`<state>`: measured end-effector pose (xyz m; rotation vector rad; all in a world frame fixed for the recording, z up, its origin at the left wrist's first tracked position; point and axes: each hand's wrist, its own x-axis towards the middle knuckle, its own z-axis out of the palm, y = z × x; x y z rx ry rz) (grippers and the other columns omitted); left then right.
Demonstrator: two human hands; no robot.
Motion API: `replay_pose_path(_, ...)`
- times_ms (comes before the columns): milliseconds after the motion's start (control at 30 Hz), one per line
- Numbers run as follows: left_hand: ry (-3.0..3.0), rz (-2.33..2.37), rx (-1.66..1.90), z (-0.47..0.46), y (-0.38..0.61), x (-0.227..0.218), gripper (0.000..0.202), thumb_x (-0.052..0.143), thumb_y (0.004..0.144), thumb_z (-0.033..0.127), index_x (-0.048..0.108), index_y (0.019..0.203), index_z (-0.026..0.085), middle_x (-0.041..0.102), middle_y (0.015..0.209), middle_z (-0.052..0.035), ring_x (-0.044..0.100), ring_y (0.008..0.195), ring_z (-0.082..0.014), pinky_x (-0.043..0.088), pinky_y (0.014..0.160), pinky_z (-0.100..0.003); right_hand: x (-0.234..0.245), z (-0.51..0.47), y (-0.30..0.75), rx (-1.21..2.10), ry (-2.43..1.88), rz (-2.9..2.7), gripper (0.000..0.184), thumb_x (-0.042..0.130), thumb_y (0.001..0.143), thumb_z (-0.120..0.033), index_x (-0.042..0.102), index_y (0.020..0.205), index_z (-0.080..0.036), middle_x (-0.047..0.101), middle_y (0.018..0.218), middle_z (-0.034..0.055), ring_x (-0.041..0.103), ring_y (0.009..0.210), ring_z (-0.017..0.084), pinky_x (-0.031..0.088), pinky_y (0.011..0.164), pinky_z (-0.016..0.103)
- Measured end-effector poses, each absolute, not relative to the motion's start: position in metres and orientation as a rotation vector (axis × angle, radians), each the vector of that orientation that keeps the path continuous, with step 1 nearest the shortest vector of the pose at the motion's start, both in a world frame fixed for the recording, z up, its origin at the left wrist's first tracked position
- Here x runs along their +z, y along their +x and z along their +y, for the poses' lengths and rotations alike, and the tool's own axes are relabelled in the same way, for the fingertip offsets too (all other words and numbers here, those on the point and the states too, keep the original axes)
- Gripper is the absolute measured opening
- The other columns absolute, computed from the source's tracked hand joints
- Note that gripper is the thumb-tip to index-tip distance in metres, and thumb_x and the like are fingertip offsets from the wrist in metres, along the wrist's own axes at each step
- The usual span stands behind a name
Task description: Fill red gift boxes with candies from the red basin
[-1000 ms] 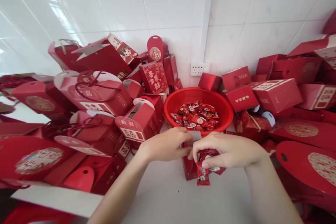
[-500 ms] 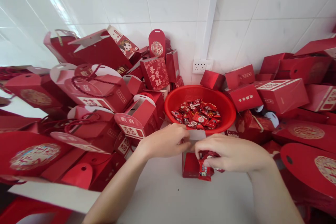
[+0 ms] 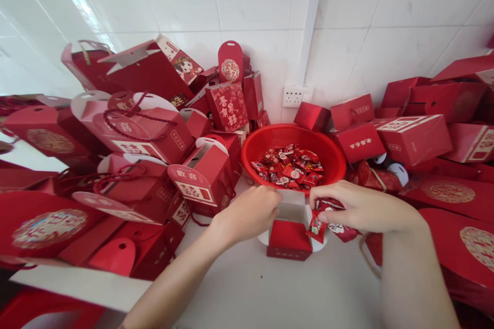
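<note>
A small red gift box (image 3: pixel 289 239) stands open on the white counter, its white inside showing. My left hand (image 3: pixel 247 213) is closed on the box's left flap and holds it open. My right hand (image 3: pixel 357 208) is just right of the box, closed on a few red wrapped candies (image 3: pixel 322 223); one of them hangs over the box's right edge. Right behind the box sits a round red plastic basket (image 3: pixel 332 157) with several more red candies (image 3: pixel 289 167) in it.
Heaps of red gift boxes (image 3: pixel 146 133) and bags crowd the counter on the left, and more boxes (image 3: pixel 412 136) pile up on the right. A white tiled wall with a socket (image 3: pixel 294 96) stands behind. Bare counter (image 3: pixel 250 288) lies in front of the small box.
My right hand has moved right and up with the candies, uncovering the small box. The box now shows open, its left flap drawn aside by my left hand.
</note>
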<state>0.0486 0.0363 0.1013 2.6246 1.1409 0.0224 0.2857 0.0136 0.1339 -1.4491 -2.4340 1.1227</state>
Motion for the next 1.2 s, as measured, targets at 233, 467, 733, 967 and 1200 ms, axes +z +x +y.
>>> replay_pose_path(233, 2.542, 1.086, 0.048, 0.041, 0.053, 0.091, 0.021, 0.05, 0.096, 0.025, 0.069, 0.094, 0.016, 0.073, 0.094, -0.0105, 0.069, 0.09, -0.026, 0.049, 0.077, -0.033, 0.122, 0.029, 0.289, 1.193, -1.463, -2.415, 0.007, 0.06, 0.083, -0.024, 0.064, 0.084, -0.019, 0.069, 0.077, 0.0012, 0.06, 0.063, 0.015, 0.045, 0.061, 0.024)
replay_pose_path(467, 2.403, 1.098, 0.08, 0.047, 0.049, 0.09, 0.027, 0.059, 0.092, 0.03, 0.068, 0.114, 0.017, 0.073, 0.103, -0.0101, 0.068, 0.098, -0.0268, 0.049, 0.082, -0.033, 0.117, 0.035, 0.296, 1.17, -1.478, -2.416, 0.013, 0.061, 0.085, -0.028, 0.067, 0.091, -0.019, 0.071, 0.082, 0.0024, 0.061, 0.065, 0.016, 0.045, 0.061, 0.024)
replay_pose_path(733, 2.297, 0.989, -0.14, 0.043, 0.035, 0.11, 0.102, 0.079, 0.067, 0.062, 0.037, 0.153, 0.028, 0.051, 0.148, -0.014, 0.052, 0.131, -0.0373, 0.046, 0.099, -0.04, 0.118, 0.037, 0.292, 1.075, -1.473, -2.468, 0.01, 0.059, 0.086, -0.027, 0.063, 0.087, -0.018, 0.067, 0.079, 0.0021, 0.06, 0.069, 0.016, 0.045, 0.063, 0.024)
replay_pose_path(967, 2.345, 1.059, -0.185, 0.028, 0.047, 0.101, 0.125, 0.085, 0.06, 0.055, 0.016, 0.161, 0.028, 0.047, 0.147, -0.0187, 0.057, 0.123, -0.0433, 0.05, 0.091, -0.044, 0.121, 0.028, 0.274, 1.178, -1.498, -2.375, 0.009, 0.055, 0.091, -0.027, 0.057, 0.086, -0.02, 0.063, 0.064, -0.0009, 0.06, 0.056, 0.015, 0.043, 0.054, 0.023)
replay_pose_path(1200, 2.416, 0.988, -0.213, 0.031, 0.047, 0.1, 0.082, 0.083, 0.065, 0.054, 0.05, 0.131, 0.019, 0.057, 0.129, -0.0135, 0.061, 0.111, -0.0346, 0.05, 0.082, -0.036, 0.122, 0.025, 0.254, 1.26, -1.344, -2.401, 0.008, 0.063, 0.083, -0.025, 0.063, 0.09, -0.02, 0.065, 0.063, -0.0029, 0.061, 0.055, 0.014, 0.042, 0.053, 0.022)
